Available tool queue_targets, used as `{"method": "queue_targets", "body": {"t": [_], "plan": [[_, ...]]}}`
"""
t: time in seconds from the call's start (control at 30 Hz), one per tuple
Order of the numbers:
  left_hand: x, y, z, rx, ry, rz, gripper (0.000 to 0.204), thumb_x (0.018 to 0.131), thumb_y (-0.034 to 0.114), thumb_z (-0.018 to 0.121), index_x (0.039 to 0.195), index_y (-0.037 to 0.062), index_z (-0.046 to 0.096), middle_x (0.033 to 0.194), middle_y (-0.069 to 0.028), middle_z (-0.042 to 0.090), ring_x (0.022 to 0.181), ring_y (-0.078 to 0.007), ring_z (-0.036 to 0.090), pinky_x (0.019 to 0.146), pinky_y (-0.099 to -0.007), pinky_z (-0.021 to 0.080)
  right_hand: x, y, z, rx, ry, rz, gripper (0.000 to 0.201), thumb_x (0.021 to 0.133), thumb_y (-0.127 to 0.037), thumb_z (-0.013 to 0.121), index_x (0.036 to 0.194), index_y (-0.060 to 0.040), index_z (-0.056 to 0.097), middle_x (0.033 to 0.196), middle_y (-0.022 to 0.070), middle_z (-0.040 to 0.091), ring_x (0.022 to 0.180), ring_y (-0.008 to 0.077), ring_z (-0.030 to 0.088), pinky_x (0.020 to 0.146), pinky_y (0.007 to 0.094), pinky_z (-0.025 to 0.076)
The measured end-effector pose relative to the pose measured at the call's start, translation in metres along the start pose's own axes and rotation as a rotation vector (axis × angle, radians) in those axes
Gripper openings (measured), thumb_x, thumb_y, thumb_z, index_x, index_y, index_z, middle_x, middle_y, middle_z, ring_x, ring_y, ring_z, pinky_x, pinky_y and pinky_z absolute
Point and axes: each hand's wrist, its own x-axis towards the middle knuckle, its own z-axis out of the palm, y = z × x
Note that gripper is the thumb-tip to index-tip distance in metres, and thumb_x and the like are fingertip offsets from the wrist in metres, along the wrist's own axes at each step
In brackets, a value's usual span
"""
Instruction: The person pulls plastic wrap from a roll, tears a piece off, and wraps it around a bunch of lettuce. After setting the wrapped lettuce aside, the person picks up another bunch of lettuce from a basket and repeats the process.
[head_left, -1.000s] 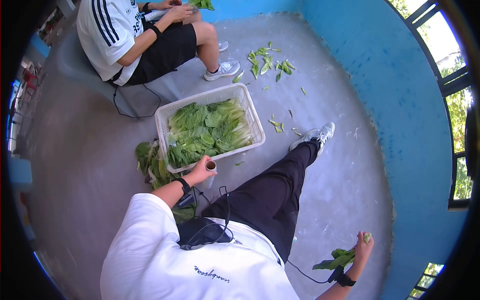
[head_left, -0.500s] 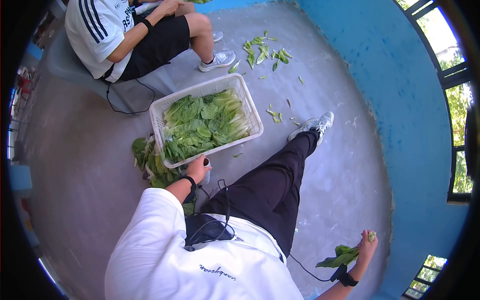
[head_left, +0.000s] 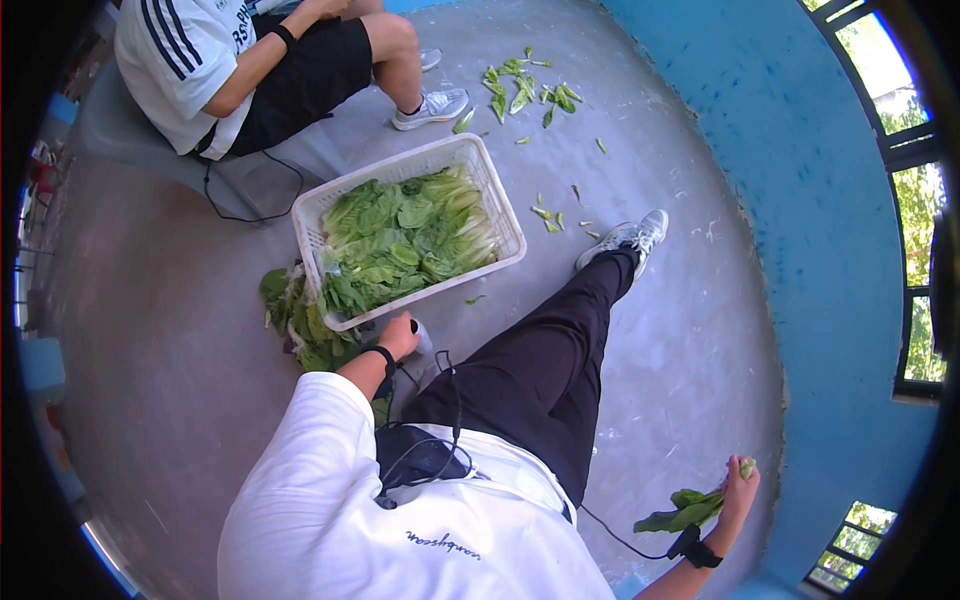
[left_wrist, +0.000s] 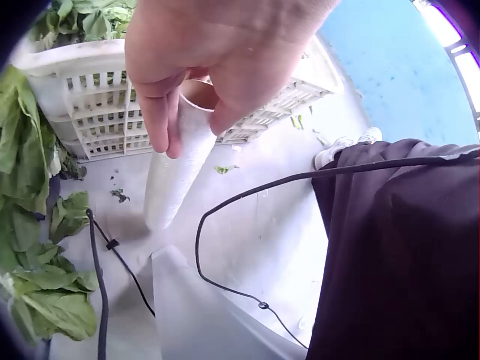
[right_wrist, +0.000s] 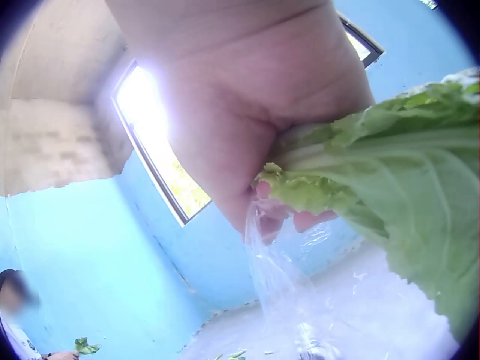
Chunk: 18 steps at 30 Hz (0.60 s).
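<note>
My left hand grips the top end of a roll of clear plastic film, beside the near side of the crate. In the left wrist view, the roll hangs slanted below fingers and thumb, its hollow core showing at the top. Out to the right, my right hand holds a bunch of leafy greens by the stems, pale ends poking past the fingers. A strip of clear film trails down from this hand in the right wrist view.
A white plastic crate holds many leafy greens. More greens lie beside it. Loose leaves are scattered on the floor. Another person sits near the crate. A thin cable loops near my left hand; a blue wall runs along the right.
My left hand has tilted the roll, so its open end no longer faces up at the head camera. The right hand keeps hold of the greens, slightly farther right. The whole head view has shifted a little.
</note>
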Motion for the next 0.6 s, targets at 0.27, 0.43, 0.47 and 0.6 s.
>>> {"method": "queue_targets", "body": {"t": [0.27, 0.43, 0.47, 0.6], "plan": [[0.008, -0.003, 0.003, -0.018, -0.019, -0.063, 0.066, 0.078, 0.029, 0.087, 0.126, -0.0013, 0.054, 0.114, -0.0267, 0.070, 0.108, -0.0438, 0.068, 0.094, -0.0488, 0.055, -0.001, -0.008, -0.008, -0.028, -0.001, 0.013, 0.022, 0.099, -0.018, 0.068, 0.083, -0.0047, 0.061, 0.062, -0.0033, 0.049, 0.049, 0.0065, 0.047, 0.045, 0.0252, 0.039], [0.008, -0.003, 0.006, -0.027, -0.009, -0.040, 0.061, 0.078, 0.024, 0.086, 0.124, -0.0002, 0.055, 0.113, -0.0260, 0.070, 0.108, -0.0430, 0.067, 0.094, -0.0493, 0.055, 0.004, 0.000, -0.017, -0.061, 0.004, -0.038, 0.021, 0.098, -0.017, 0.068, 0.083, -0.0047, 0.061, 0.062, -0.0029, 0.050, 0.049, 0.0067, 0.047, 0.045, 0.0253, 0.039], [0.010, -0.003, 0.006, -0.020, -0.012, -0.036, 0.055, 0.078, 0.021, 0.086, 0.122, 0.0009, 0.059, 0.114, -0.0242, 0.070, 0.109, -0.0428, 0.067, 0.094, -0.0493, 0.055, 0.005, 0.004, -0.018, -0.069, 0.001, -0.061, 0.021, 0.098, -0.017, 0.069, 0.083, -0.0047, 0.061, 0.062, -0.0028, 0.050, 0.049, 0.0067, 0.047, 0.045, 0.0254, 0.039], [0.014, -0.003, 0.002, -0.060, 0.035, -0.026, 0.050, 0.079, 0.021, 0.085, 0.120, 0.0033, 0.062, 0.113, -0.0226, 0.071, 0.110, -0.0422, 0.066, 0.094, -0.0490, 0.054, 0.001, -0.010, -0.016, -0.027, -0.008, -0.016, 0.020, 0.098, -0.017, 0.068, 0.084, -0.0047, 0.061, 0.063, -0.0028, 0.051, 0.049, 0.0064, 0.047, 0.044, 0.0256, 0.038]]}}
